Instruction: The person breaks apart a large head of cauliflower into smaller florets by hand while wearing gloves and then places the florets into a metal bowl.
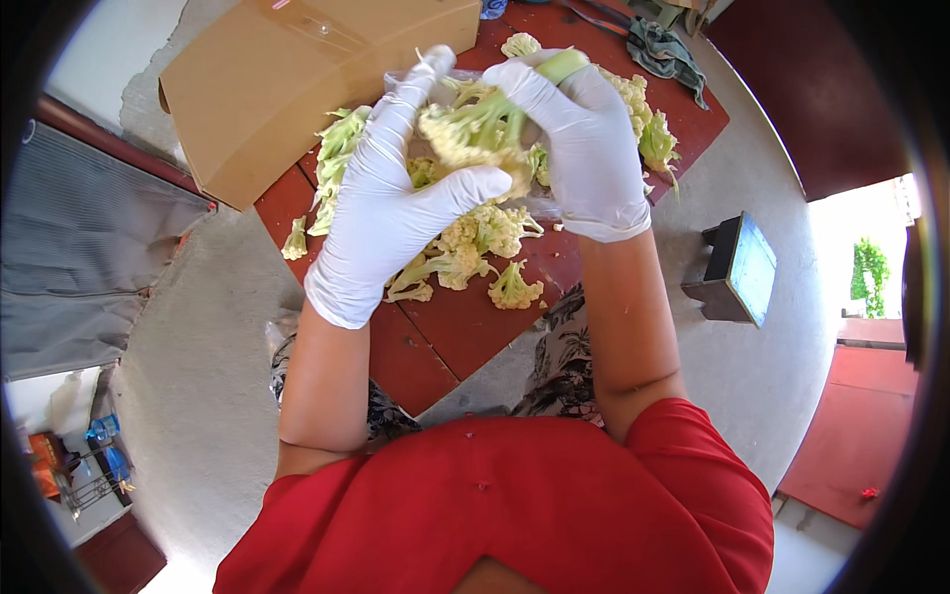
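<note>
White gloves cover both hands above a red table [475,327]. My right hand [586,134] grips the pale green stem of a cauliflower floret [482,126], whose head points left and down. To its left, my left hand [404,193] is spread, thumb and fingers apart around the floret's head, with a small bit near its raised fingertips; whether it touches the head is unclear. More cauliflower florets [482,230] lie below the hands, and one small floret [514,286] sits nearer the table's front edge. Cauliflower pieces [341,148] are behind my left hand, and others [657,141] lie right of my right hand. Clear plastic [545,206] shows partly beneath.
A large cardboard box [297,89] stands at the table's back left. A grey-green cloth [664,56] lies at the back right. A small dark stool [731,271] is on the concrete floor to the right. Grey sheeting [82,252] hangs at the left.
</note>
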Demonstrator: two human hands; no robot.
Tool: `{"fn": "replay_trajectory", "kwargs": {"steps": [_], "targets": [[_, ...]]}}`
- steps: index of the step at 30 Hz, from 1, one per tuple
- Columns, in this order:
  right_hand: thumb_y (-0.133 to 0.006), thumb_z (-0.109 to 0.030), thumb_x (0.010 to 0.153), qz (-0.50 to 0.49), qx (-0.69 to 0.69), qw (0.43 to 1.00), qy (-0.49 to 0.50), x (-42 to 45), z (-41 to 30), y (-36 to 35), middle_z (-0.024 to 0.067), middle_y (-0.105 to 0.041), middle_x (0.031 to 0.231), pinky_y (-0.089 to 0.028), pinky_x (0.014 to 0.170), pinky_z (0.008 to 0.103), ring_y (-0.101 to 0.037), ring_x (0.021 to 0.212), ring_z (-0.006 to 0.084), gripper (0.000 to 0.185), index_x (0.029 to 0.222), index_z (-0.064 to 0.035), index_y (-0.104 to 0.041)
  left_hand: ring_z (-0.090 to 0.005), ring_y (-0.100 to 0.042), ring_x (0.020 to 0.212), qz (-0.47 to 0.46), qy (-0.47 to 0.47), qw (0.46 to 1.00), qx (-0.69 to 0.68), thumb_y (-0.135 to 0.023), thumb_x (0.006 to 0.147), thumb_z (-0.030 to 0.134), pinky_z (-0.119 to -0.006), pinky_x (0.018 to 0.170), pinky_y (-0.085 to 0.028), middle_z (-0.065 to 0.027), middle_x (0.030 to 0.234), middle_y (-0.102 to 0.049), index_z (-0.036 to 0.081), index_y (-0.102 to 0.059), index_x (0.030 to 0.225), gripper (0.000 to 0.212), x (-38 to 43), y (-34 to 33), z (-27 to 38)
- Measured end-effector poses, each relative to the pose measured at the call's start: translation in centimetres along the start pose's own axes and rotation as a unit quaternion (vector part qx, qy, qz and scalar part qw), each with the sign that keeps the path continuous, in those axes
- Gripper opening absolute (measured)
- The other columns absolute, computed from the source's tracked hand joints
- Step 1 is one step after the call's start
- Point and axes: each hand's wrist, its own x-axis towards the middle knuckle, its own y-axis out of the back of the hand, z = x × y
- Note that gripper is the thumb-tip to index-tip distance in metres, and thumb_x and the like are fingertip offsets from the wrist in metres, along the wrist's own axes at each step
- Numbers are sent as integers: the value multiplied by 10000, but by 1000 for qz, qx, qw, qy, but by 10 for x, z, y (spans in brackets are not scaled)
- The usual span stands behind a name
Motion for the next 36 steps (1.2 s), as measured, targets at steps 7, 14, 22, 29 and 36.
{"fn": "replay_trajectory", "kwargs": {"steps": [7,14,22,29,36], "targets": [[-638,-233,871,-84,6,994,-74,-4,-6,6,6,-597,652,-384,468,191,-514,520,51,213,824,-26,-631,-138,-554,1048,-41,137,974,-177,-687,811,70,-282,902,-451,-65,1139,-617,25,-591,1161,365,-5,19,5],[-619,-213,882,-168,-43,978,-118,-1,-11,11,-1,-588,692,-343,426,184,-500,516,45,199,897,-15,-621,-103,-556,977,-65,177,981,-32,-636,868,110,-249,847,-459,-60,1059,-629,0,-597,1133,289,-4,22,19],[-596,-216,903,-143,-136,980,14,-3,-9,13,-26,-561,691,-386,548,202,-485,624,30,217,864,-3,-612,-94,-556,782,-159,218,958,95,-691,839,276,-256,722,-469,-39,865,-629,-31,-609,1070,393,-6,9,32],[-571,-153,903,-285,-9,956,-69,3,7,19,25,-601,796,-437,659,218,-551,731,86,158,919,0,-611,-69,-518,674,-214,231,949,21,-645,852,161,-230,619,-435,-5,734,-584,-20,-651,936,200,-10,20,27],[-658,-213,821,-354,118,918,-138,2,13,25,36,-593,786,-434,677,243,-547,738,119,217,872,-7,-616,-74,-504,545,-190,325,900,-220,-661,785,102,-201,496,-382,-20,637,-579,-18,-651,827,127,-16,19,17]]}}
